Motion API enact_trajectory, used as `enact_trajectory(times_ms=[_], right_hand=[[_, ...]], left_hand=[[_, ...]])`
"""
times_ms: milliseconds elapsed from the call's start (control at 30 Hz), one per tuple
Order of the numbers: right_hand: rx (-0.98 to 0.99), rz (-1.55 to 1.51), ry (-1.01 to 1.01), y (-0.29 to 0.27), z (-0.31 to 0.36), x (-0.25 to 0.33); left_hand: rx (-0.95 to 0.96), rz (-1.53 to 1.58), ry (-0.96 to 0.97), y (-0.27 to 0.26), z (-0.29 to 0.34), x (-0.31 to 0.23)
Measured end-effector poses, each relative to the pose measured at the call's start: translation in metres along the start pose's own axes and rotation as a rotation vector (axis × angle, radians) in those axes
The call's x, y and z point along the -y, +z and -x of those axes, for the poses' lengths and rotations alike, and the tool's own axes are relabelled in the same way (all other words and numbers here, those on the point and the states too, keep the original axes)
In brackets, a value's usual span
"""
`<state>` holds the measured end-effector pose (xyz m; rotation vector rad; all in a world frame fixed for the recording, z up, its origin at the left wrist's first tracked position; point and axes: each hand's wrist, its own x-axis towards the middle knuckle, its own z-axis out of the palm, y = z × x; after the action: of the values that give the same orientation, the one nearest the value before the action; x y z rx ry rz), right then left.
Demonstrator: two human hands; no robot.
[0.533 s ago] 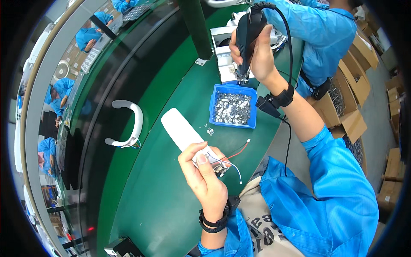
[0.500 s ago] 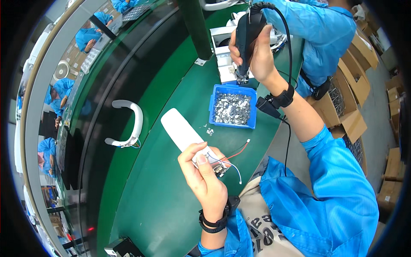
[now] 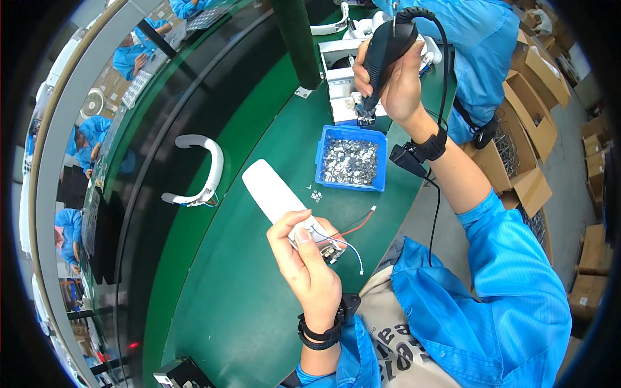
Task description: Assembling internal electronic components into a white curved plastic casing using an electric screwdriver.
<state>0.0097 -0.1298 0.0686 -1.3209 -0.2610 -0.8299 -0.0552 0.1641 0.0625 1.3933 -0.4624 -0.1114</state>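
My left hand (image 3: 303, 258) is closed around a long white plastic housing (image 3: 266, 191), holding it tilted above the green table. Red, black and blue-white wires with small white plugs (image 3: 373, 209) hang from the housing's near end, where small metal parts show. Up at the far right, my right hand (image 3: 400, 87) grips a black corded electric screwdriver (image 3: 383, 58). Its tip points down at the front of a white boxy device (image 3: 343, 84); whether it touches cannot be made out. Just in front stands a blue bin (image 3: 352, 184) full of small metal pieces.
A few small metal bits (image 3: 316, 195) lie on the green table (image 3: 239, 304). A white C-shaped part (image 3: 215, 165) rests on the belt (image 3: 169, 220) at left. A dark post (image 3: 299, 48) stands at the back. A co-worker's blue sleeve (image 3: 482, 52) and cardboard boxes (image 3: 527, 171) are at right.
The screwdriver in my right hand has shifted slightly right and tilted more. The white C-shaped part has moved a little away and to the right along the belt. My left hand hardly moved.
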Motion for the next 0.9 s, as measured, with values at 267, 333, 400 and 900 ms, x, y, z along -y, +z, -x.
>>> enact_trajectory(times_ms=[267,333,400,900], right_hand=[[0.016,0.05,0.072,0.012,-0.002,-0.003],[-0.008,-0.003,0.134,0.014,0.001,0.002],[-0.014,-0.101,0.152,0.027,0.01,0.019],[0.482,-0.54,-0.053,0.141,0.049,0.124]], left_hand=[[0.007,0.011,0.022,-0.007,0.003,-0.001],[0.026,0.019,0.01,-0.009,0.003,-0.003],[0.022,0.02,0.021,-0.016,0.005,-0.006],[0.067,0.059,0.002,-0.044,0.015,-0.009]])
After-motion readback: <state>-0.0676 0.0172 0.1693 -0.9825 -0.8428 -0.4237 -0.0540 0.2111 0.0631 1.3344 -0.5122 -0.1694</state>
